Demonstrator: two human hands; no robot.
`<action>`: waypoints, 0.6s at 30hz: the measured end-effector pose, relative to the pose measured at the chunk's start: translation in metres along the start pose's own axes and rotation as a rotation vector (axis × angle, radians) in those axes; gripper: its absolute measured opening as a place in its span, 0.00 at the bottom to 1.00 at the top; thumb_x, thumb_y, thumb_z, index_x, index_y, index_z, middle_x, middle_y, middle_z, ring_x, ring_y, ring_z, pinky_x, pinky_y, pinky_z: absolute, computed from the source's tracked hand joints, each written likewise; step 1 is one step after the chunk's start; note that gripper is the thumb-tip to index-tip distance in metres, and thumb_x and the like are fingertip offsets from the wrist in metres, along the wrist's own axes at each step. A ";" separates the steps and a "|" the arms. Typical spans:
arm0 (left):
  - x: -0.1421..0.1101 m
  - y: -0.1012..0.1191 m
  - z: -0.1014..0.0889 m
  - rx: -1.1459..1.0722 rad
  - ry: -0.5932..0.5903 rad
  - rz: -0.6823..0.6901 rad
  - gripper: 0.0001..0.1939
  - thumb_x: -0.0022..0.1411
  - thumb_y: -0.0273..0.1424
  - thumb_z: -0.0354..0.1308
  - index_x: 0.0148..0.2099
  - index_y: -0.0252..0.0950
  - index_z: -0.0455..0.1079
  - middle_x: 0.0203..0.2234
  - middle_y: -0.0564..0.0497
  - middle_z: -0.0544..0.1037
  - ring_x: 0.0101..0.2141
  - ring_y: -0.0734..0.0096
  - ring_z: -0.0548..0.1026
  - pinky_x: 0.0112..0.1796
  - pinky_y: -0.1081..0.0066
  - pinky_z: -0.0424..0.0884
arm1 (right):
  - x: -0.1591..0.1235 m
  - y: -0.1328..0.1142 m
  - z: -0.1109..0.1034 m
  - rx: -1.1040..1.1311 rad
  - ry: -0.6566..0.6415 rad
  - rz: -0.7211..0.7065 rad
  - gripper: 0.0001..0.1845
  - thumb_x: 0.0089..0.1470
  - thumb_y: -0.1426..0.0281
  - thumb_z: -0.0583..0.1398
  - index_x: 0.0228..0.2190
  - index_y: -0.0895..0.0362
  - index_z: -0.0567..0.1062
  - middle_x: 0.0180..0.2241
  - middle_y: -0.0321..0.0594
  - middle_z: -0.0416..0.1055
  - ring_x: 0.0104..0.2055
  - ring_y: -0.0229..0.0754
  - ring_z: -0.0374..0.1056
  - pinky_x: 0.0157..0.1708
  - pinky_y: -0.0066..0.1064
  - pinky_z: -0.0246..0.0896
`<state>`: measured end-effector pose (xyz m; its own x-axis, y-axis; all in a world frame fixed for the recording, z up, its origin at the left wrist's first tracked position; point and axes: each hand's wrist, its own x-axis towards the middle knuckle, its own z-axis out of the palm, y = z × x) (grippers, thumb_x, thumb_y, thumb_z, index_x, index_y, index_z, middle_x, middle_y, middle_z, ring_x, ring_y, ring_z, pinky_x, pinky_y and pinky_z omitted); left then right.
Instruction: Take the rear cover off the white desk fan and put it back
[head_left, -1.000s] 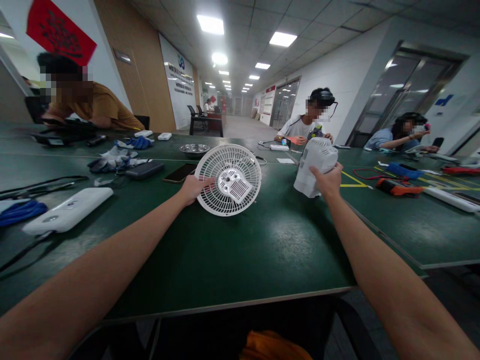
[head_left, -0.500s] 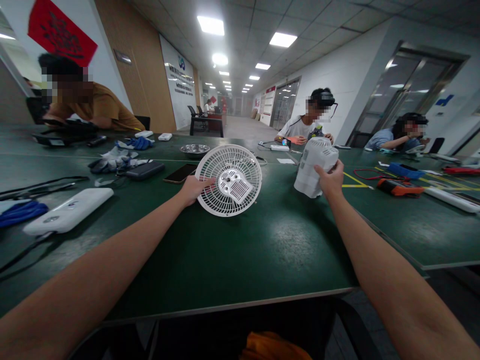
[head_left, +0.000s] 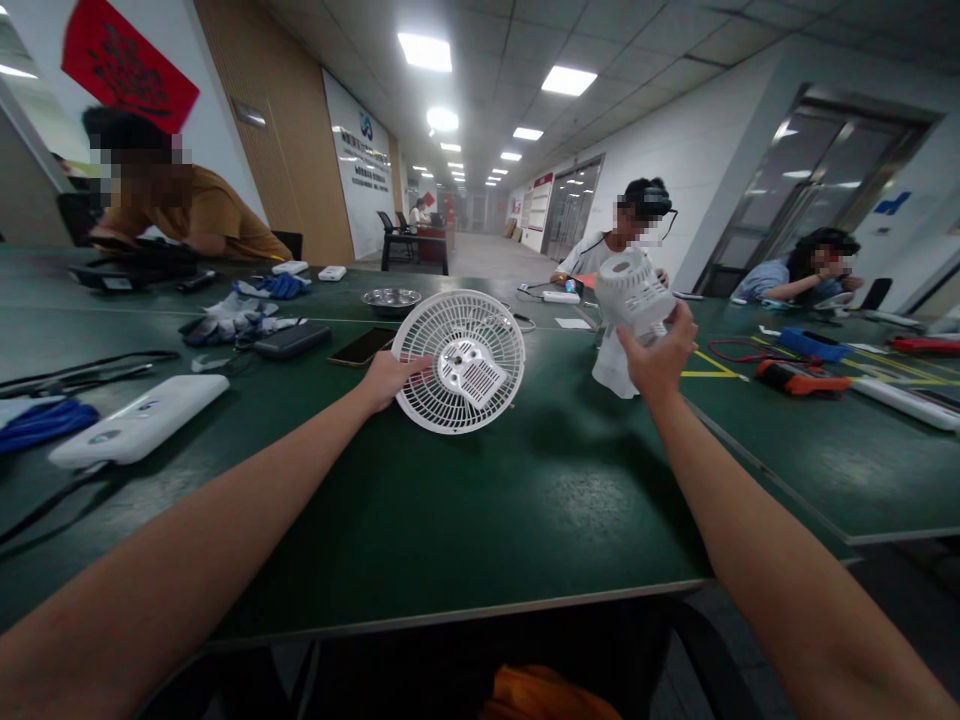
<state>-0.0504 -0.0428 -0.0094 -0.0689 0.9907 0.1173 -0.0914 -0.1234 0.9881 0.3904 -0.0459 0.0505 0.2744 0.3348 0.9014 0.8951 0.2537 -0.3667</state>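
Note:
My left hand (head_left: 388,382) is closed on the left rim of a round white fan grille (head_left: 471,370), its thumb lying over the bars. The grille is held tilted up over the table, with its slotted centre plate facing me. Off to the right, my right hand (head_left: 664,352) grips a white vented plastic housing (head_left: 634,292) with slots and a round opening at its top. Under that housing is a plain white plastic piece (head_left: 615,366), close to the table; whether the two touch is hidden by the hand.
The green table (head_left: 480,530) carries a phone (head_left: 364,346), a metal dish (head_left: 391,299), gloves (head_left: 240,320), a dark case (head_left: 292,340) and a white power bank (head_left: 141,420) on the left. An orange multimeter (head_left: 801,378) lies right. Several people sit around.
My right hand has tipped and raised the vented housing, so its round opening shows and the white piece below stands out from it. My left hand and the grille have hardly moved.

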 end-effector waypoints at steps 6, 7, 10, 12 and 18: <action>0.001 0.001 -0.002 0.021 -0.001 -0.005 0.11 0.53 0.27 0.72 0.39 0.31 0.78 0.34 0.42 0.83 0.33 0.58 0.83 0.40 0.56 0.81 | -0.028 -0.041 0.016 0.175 -0.286 0.013 0.40 0.46 0.52 0.65 0.55 0.61 0.66 0.45 0.50 0.73 0.42 0.52 0.68 0.47 0.47 0.64; 0.002 0.001 -0.002 0.026 0.001 -0.012 0.11 0.53 0.27 0.72 0.40 0.32 0.78 0.34 0.42 0.83 0.34 0.58 0.83 0.41 0.56 0.81 | -0.035 -0.045 0.019 0.184 -0.345 0.047 0.40 0.46 0.51 0.65 0.55 0.61 0.67 0.44 0.50 0.73 0.41 0.51 0.69 0.46 0.46 0.64; 0.003 0.001 -0.003 0.033 0.008 -0.027 0.11 0.52 0.27 0.72 0.39 0.32 0.78 0.35 0.42 0.83 0.35 0.58 0.83 0.42 0.56 0.81 | -0.052 -0.053 0.027 0.190 -0.506 0.144 0.40 0.47 0.49 0.64 0.54 0.61 0.67 0.43 0.51 0.75 0.40 0.51 0.71 0.45 0.43 0.66; 0.003 0.000 -0.003 0.031 0.012 -0.025 0.11 0.52 0.27 0.72 0.39 0.32 0.78 0.35 0.43 0.83 0.35 0.58 0.83 0.42 0.56 0.80 | -0.057 -0.053 0.031 0.162 -0.591 0.181 0.39 0.47 0.48 0.65 0.53 0.61 0.68 0.43 0.50 0.76 0.41 0.51 0.72 0.45 0.42 0.66; 0.000 0.003 0.000 0.002 0.004 -0.015 0.11 0.52 0.26 0.72 0.38 0.30 0.78 0.33 0.41 0.83 0.32 0.59 0.82 0.41 0.56 0.80 | -0.056 -0.042 0.035 0.001 -0.785 0.238 0.37 0.49 0.48 0.64 0.52 0.60 0.69 0.45 0.53 0.76 0.45 0.52 0.73 0.46 0.39 0.65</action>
<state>-0.0506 -0.0437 -0.0063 -0.0718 0.9922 0.1018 -0.0909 -0.1082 0.9900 0.3255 -0.0432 0.0073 0.1301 0.9175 0.3760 0.8436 0.0968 -0.5282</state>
